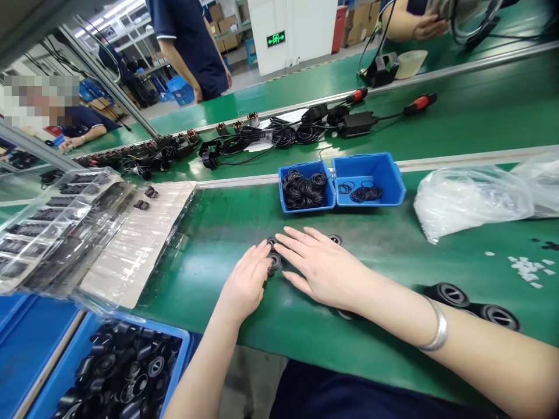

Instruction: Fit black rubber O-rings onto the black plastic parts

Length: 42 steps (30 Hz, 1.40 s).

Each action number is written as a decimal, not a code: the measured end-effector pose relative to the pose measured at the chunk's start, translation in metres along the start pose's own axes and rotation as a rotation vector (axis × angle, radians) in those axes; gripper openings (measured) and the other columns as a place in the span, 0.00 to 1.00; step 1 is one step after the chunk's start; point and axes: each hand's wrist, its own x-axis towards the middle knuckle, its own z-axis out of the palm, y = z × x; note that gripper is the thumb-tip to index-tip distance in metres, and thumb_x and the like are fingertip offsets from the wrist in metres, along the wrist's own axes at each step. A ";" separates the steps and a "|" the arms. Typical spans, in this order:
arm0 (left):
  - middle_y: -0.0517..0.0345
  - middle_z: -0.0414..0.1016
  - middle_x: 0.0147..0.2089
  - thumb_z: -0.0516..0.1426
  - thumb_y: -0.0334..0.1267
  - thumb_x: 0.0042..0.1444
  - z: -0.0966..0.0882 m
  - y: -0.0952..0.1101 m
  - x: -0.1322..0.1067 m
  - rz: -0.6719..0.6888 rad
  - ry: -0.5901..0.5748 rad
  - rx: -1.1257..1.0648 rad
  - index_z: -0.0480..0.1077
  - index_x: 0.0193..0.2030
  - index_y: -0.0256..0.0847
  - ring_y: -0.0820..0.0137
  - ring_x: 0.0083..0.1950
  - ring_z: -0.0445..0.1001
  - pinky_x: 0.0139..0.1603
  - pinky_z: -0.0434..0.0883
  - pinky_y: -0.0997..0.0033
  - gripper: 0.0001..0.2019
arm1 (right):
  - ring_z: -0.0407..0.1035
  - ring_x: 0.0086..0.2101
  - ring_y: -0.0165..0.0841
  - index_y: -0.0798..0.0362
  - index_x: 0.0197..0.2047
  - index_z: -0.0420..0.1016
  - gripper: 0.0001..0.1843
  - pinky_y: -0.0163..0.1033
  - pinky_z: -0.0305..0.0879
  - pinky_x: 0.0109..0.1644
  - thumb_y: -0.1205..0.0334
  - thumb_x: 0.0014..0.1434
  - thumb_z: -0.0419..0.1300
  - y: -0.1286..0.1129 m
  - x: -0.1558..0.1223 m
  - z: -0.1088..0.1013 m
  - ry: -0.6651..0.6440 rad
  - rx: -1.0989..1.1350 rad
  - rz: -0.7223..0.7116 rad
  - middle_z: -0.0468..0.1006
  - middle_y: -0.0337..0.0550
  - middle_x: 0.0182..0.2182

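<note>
Black round rubber parts (274, 261) are lying on a green assembly-line belt (393, 262) at the centre of the frame, right between the person's left hand (247, 280) and right hand (324, 269). The left hand's fingers (262, 251) are bending lightly over these parts and touching them. The right hand's fingers (301, 247) are spreading out loosely, unclenched, with their tips reaching toward the same parts from the other side. Whether either hand is actually grasping a part, I cannot tell. Another round part (335, 238) is sitting just above the right hand, and a silver bangle (437, 326) is circling the right forearm. Larger black ring-shaped parts (471, 305) are lying on the belt at lower right, and a blue crate (177, 343) at lower left is holding a heap of similar parts (122, 366). Above the hands, a blue two-compartment bin (340, 180) is holding black O-rings (303, 189) in both compartments. A clear plastic bag (471, 203) is lying at right, beside small white pieces (524, 269), while clear plastic trays (56, 233) are piling up at left. Black cables (283, 137) and red-handled screwdrivers (421, 103) are lying on the belt beyond, and a co-worker (187, 46) is standing at upper left.
</note>
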 end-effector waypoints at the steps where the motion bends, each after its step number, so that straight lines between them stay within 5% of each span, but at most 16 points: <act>1: 0.34 0.69 0.62 0.43 0.17 0.57 0.000 0.000 0.000 0.002 -0.006 -0.001 0.64 0.55 0.32 0.59 0.70 0.58 0.65 0.66 0.47 0.22 | 0.54 0.65 0.47 0.58 0.65 0.62 0.27 0.58 0.52 0.67 0.53 0.68 0.52 0.001 0.000 0.001 -0.010 -0.006 -0.001 0.64 0.52 0.64; 21: 0.33 0.68 0.62 0.43 0.18 0.58 0.004 0.006 -0.001 -0.027 -0.043 -0.028 0.65 0.53 0.33 0.55 0.70 0.58 0.60 0.69 0.50 0.20 | 0.56 0.64 0.48 0.64 0.65 0.62 0.32 0.57 0.50 0.68 0.49 0.67 0.53 0.003 0.004 0.008 -0.049 -0.084 -0.091 0.63 0.59 0.64; 28: 0.35 0.68 0.63 0.45 0.19 0.59 0.004 0.005 -0.002 -0.040 0.030 -0.055 0.66 0.52 0.34 0.55 0.70 0.59 0.62 0.66 0.47 0.18 | 0.54 0.64 0.48 0.61 0.65 0.62 0.29 0.56 0.55 0.66 0.51 0.67 0.53 -0.002 -0.013 -0.028 0.080 -0.038 0.014 0.62 0.57 0.64; 34: 0.42 0.74 0.52 0.46 0.24 0.64 -0.009 0.032 -0.005 -0.334 0.281 -0.156 0.68 0.50 0.37 0.62 0.57 0.73 0.55 0.72 0.57 0.15 | 0.73 0.46 0.41 0.56 0.53 0.71 0.19 0.48 0.73 0.50 0.52 0.69 0.49 -0.012 -0.075 -0.034 -0.033 0.210 0.193 0.74 0.54 0.50; 38: 0.54 0.78 0.40 0.49 0.32 0.67 -0.011 0.073 -0.005 -0.638 0.218 -0.591 0.72 0.48 0.42 0.69 0.39 0.77 0.41 0.74 0.69 0.11 | 0.73 0.44 0.38 0.54 0.54 0.69 0.17 0.45 0.73 0.48 0.54 0.70 0.48 -0.013 -0.090 -0.022 -0.127 0.395 0.255 0.73 0.50 0.48; 42: 0.57 0.79 0.35 0.52 0.37 0.66 -0.008 0.099 0.000 -0.764 0.138 -0.808 0.74 0.47 0.43 0.70 0.34 0.76 0.36 0.71 0.71 0.10 | 0.68 0.49 0.40 0.53 0.53 0.68 0.14 0.48 0.68 0.54 0.56 0.69 0.52 -0.013 -0.083 -0.026 -0.012 0.451 0.281 0.71 0.51 0.49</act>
